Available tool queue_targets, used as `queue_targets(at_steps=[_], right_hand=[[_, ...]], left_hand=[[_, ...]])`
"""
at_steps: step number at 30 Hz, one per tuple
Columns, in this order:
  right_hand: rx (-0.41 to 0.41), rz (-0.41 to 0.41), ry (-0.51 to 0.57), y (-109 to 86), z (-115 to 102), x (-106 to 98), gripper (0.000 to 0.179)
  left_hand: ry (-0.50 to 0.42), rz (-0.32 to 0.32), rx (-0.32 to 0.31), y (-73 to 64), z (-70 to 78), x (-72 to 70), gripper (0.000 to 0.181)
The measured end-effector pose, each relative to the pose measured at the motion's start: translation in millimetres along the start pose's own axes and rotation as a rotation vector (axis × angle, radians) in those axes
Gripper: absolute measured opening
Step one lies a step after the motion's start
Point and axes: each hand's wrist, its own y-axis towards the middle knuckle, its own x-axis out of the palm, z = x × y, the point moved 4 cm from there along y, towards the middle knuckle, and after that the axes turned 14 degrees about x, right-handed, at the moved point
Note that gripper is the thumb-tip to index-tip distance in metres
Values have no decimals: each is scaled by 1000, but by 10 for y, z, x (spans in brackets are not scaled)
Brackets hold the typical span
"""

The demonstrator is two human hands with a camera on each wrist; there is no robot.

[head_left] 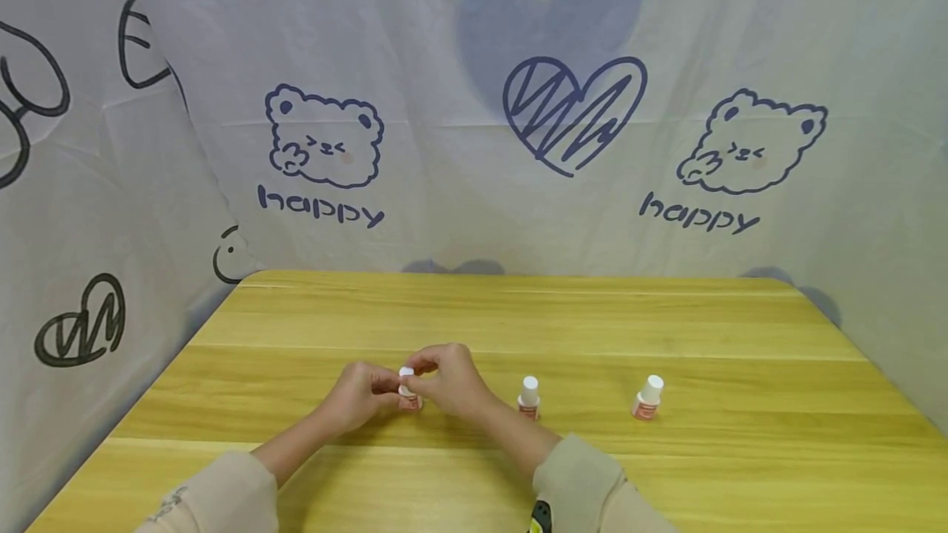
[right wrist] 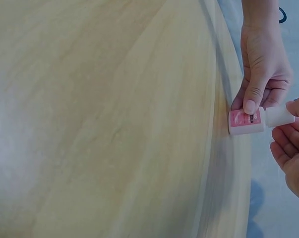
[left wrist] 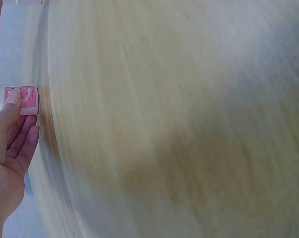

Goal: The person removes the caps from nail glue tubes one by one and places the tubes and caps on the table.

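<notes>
A small white bottle (head_left: 411, 402) with a pink label and white cap stands upright on the wooden table, between both hands. My left hand (head_left: 360, 396) grips the bottle's body, its thumb lying over the pink label (left wrist: 28, 97) in the left wrist view. My right hand (head_left: 453, 385) pinches the white cap (right wrist: 279, 116) at the top, seen in the right wrist view. Whether the cap is loose or tight cannot be told. To the right of my hands stands a second such bottle (head_left: 529, 400), partly hidden at its base by the right forearm.
A third matching bottle (head_left: 648, 398) stands farther right on the wooden table (head_left: 474, 311). Behind the table's far edge hangs a white cloth (head_left: 444, 155) with bear and heart drawings, and more cloth hangs at the left side.
</notes>
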Motion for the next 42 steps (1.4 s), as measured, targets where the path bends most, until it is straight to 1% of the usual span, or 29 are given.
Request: queue_targets(at_steps=[5,8,13,17,22,24,29,36,42], right_hand=[[-22,-16,-1,5,-4,2,11],[-12,-9,11,-7,-10,3,11],[11,41,31,-32,0,15,8],[4,78,34,-30,17,33,8],[-6,99,25,-30,16,42,9],[-8,98,20,-30,10,40,8],[-8,86,-6,-28,-12,28,6],[0,55,-18,-16,-27,24,7],[-2,24,-34,1,-31,16,8]], left_hand=[[5,0,-3,3,-2,1,11],[-5,1,-10,6,-3,3,12],[-39,5,-26,4,1,4,14],[-30,8,-21,-6,13,-6,13],[-2,18,-16,-7,19,-12,12],[-6,18,-18,-4,18,-10,12],[-56,14,-23,-4,17,-1,14],[-33,12,-24,-4,1,-6,13],[-30,10,-29,-4,26,-11,14]])
